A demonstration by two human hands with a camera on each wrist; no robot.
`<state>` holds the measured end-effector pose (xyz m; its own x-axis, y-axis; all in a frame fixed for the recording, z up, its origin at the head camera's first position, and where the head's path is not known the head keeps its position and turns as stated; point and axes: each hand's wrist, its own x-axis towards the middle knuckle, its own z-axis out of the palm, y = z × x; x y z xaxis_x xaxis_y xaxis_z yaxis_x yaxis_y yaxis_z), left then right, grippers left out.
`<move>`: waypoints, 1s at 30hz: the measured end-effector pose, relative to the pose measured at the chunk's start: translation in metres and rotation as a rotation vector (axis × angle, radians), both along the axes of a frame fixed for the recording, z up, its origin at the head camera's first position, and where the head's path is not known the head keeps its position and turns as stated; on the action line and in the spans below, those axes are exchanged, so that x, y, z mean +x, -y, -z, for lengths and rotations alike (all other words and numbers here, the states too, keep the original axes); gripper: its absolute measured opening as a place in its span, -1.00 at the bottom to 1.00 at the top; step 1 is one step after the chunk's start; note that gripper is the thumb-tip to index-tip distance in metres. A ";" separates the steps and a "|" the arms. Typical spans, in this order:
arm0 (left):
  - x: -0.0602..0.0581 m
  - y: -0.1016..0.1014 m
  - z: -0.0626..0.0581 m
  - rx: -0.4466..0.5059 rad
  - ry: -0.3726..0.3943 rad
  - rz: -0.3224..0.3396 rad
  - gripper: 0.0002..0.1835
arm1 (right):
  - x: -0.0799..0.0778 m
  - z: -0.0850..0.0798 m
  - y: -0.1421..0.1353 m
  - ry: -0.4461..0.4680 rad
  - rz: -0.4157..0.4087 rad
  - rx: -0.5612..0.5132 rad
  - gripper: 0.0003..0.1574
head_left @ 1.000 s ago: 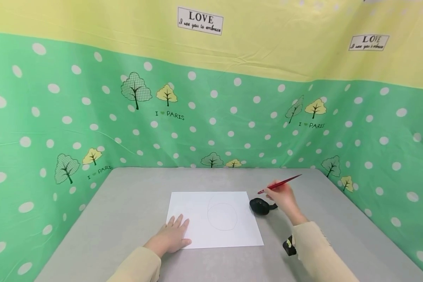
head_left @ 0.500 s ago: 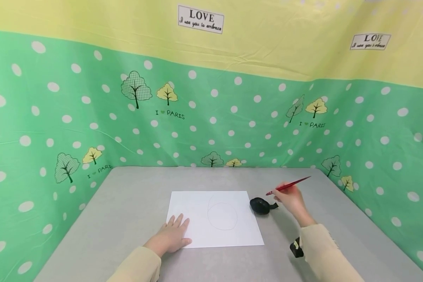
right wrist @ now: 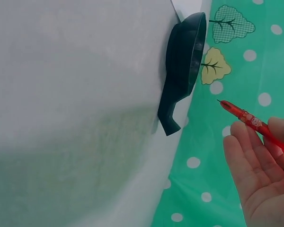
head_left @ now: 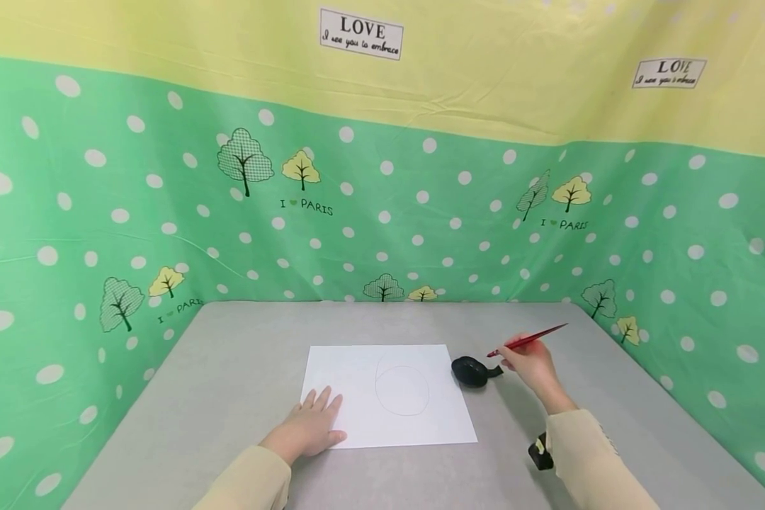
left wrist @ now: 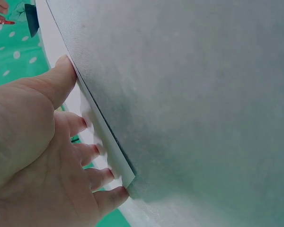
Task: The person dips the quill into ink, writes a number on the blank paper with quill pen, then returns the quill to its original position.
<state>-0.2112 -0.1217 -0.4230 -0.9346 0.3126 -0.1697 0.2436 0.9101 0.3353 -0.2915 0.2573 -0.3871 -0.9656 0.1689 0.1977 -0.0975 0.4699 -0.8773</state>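
A white sheet of paper (head_left: 357, 425) lies on the grey table, bearing a thin drawn circle with a curved line rising from its left side. My left hand (head_left: 312, 423) rests on the sheet's near left corner with fingers spread; in the left wrist view the thumb and fingers lie along its edge. To the right of the paper my right hand (head_left: 532, 365) pinches a slim red pen (head_left: 529, 339) above the table. Its fine tip points left, and its tapered end slants up right. Beside that hand sits a black pan-shaped dish (head_left: 469, 372) with a short handle.
The grey table (head_left: 261, 326) is bounded by green polka-dot cloth (head_left: 331, 269) at the back and sides. A small black device (head_left: 540, 452) shows under the right forearm. The black dish stands against or very near the paper's right edge.
My right hand has moved right and slightly toward me with the pen, uncovering the black dish's handle. The left hand and the paper have stayed in place.
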 end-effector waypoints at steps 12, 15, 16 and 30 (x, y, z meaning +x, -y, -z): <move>0.000 0.002 0.000 -0.011 -0.002 0.010 -0.29 | 0.003 0.007 -0.007 0.015 -0.001 0.071 -0.84; 0.000 0.001 0.000 -0.011 0.000 0.009 -0.29 | 0.005 0.008 -0.008 0.024 -0.009 0.075 -0.85; 0.000 0.001 0.000 -0.012 0.001 0.008 -0.29 | 0.005 0.008 -0.008 0.027 -0.012 0.066 -0.86; 0.000 0.001 0.001 -0.023 -0.004 0.008 -0.29 | 0.008 0.015 -0.010 0.009 -0.137 -0.040 -0.79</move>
